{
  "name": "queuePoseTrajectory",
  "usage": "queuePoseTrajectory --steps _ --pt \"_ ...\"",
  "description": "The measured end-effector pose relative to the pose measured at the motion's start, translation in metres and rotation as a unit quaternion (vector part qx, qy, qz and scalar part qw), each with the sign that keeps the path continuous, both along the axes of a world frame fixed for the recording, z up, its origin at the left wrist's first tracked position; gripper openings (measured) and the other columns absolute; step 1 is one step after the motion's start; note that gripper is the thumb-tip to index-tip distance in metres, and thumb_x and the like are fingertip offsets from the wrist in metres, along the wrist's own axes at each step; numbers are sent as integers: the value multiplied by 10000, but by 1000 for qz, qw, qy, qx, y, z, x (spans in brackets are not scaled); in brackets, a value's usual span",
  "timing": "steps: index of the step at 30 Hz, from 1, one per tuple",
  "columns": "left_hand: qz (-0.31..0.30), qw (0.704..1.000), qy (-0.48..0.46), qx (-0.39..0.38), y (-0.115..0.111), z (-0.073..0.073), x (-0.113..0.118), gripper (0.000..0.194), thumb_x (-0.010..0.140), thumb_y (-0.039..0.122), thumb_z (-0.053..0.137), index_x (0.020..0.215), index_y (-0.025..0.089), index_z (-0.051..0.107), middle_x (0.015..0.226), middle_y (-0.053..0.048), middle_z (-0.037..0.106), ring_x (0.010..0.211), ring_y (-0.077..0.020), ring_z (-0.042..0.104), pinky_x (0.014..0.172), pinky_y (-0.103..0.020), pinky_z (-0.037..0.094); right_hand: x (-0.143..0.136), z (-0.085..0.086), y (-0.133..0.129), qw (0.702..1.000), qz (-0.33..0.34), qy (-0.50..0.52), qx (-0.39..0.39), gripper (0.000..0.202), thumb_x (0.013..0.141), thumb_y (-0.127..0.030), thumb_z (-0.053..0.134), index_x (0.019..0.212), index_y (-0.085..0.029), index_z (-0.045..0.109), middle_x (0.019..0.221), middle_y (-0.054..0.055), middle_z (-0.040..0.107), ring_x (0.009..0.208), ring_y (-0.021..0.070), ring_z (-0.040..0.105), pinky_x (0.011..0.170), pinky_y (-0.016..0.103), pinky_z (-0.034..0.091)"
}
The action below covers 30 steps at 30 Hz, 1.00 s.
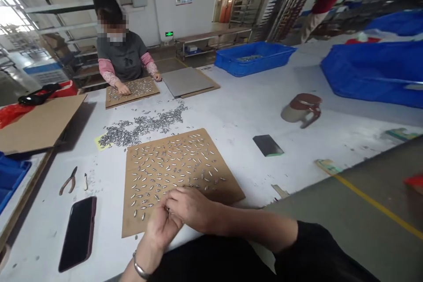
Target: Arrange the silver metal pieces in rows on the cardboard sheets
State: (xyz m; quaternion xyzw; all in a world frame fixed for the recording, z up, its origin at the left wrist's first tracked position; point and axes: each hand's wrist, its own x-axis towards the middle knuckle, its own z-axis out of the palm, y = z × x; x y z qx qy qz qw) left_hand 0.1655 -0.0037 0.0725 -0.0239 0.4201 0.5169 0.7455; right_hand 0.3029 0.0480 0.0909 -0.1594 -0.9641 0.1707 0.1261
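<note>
My left hand [161,224] is turned palm up and cupped at the near edge of a brown cardboard sheet [228,187]. Over its fingers lies my right hand [190,206], with bent fingers pressed together into the left palm. Whatever is between the hands is hidden. Rows of small, pointed silver metal pieces [168,168] lie spaced out across the cardboard. Beyond its far edge, a loose heap of the same kind of metal pieces [142,128] spreads over the white table [231,114].
Left of the cardboard lie a phone [78,233], pliers [68,181] and a small pointed tool [86,182]. On the right are a dark block [268,145], a lidded mug [301,109] and a blue bin [254,64]. Across the table, a co-worker [127,57] handles pieces on another cardboard sheet [132,101].
</note>
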Motion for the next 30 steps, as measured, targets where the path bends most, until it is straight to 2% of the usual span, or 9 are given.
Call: queuePoseTrajectory --steps 3,5,7,10,14,18,21,26,30 --pt "-10 992 -82 -91 -10 -1 22 118 935 119 552 865 141 644 763 -25 681 694 -107 696 726 -217 593 22 -14 -14 998 -46 16 -42 114 904 -168 582 939 -185 690 907 61 709 843 203 621 806 322 496" --pt "-30 989 -97 -111 -13 -2 33 144 949 139 546 837 140 636 740 -27 675 667 -113 685 720 -244 597 33 -21 -20 992 -100 40 -65 136 907 -150 560 866 -198 680 851 55 705 815 200 624 794 318 498" --pt "-45 991 -74 -104 -16 -4 40 143 952 163 563 830 145 636 737 -30 678 662 -127 682 702 -273 597 43 -26 -25 976 -172 91 -96 166 910 -124 533 891 -205 676 892 60 721 858 200 645 819 313 504" --pt "-70 996 -4 -56 -19 -10 45 64 896 177 680 844 148 656 713 -24 664 615 -116 643 603 -230 539 59 -30 -30 934 -270 178 -155 210 905 -106 518 978 -230 671 963 42 741 911 186 670 848 296 513" --pt "-144 987 73 17 -22 -11 44 216 777 272 843 806 142 673 682 -17 625 551 -73 546 489 -164 397 74 -29 -31 909 -290 204 -221 162 891 -133 556 875 -247 670 886 10 741 858 179 683 801 283 517" --pt "-142 981 124 49 -19 -9 43 278 747 346 874 774 146 682 692 1 604 565 -46 504 507 -140 383 78 -25 -25 903 -287 194 -253 124 870 -152 608 822 -241 681 815 -10 739 789 171 685 761 275 513" --pt "-120 986 114 34 -15 -8 39 269 723 327 889 803 144 710 739 -18 628 604 -60 536 500 -142 377 84 -28 -7 905 -295 200 -232 112 864 -163 626 853 -243 704 816 -13 753 778 168 695 759 274 520" --pt "-84 992 90 16 -13 -5 23 358 724 293 890 1011 119 766 914 -100 716 679 -84 589 597 -167 471 105 -38 58 897 -366 209 -134 152 897 -197 592 926 -224 739 879 27 779 783 177 705 725 274 517" --pt "-75 990 117 28 -12 -6 13 377 689 286 914 1003 138 767 869 -90 726 639 -76 561 554 -159 445 110 -40 101 909 -356 170 -137 154 877 -154 580 897 -206 724 833 19 769 756 169 698 716 261 498"
